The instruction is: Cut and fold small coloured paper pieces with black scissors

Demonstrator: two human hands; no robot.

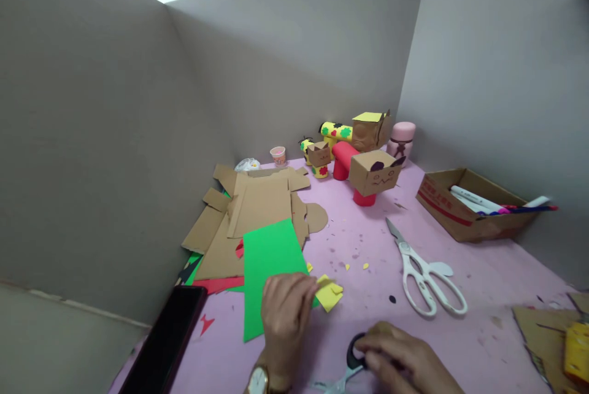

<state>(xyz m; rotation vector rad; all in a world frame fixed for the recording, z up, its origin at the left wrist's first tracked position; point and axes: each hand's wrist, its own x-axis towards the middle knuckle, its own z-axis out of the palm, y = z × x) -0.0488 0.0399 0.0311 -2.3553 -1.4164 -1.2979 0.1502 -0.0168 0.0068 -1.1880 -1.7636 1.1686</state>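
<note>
My left hand (286,314) rests on the lower edge of a green paper sheet (269,265) on the pink table (460,345), fingers curled and pinching a small yellow paper piece (329,293). At the table's near edge my right hand (402,358) is closed around the black handle of a pair of scissors (353,357), whose blades point toward the bottom of the view. A watch sits on my left wrist.
White scissors (426,274) lie open to the right. Cardboard pieces (257,210) are stacked behind the green sheet. Cardboard and paper-tube figures (363,161) stand at the back. A box of markers (473,204) sits right, a dark phone (168,339) left. Grey walls surround the table.
</note>
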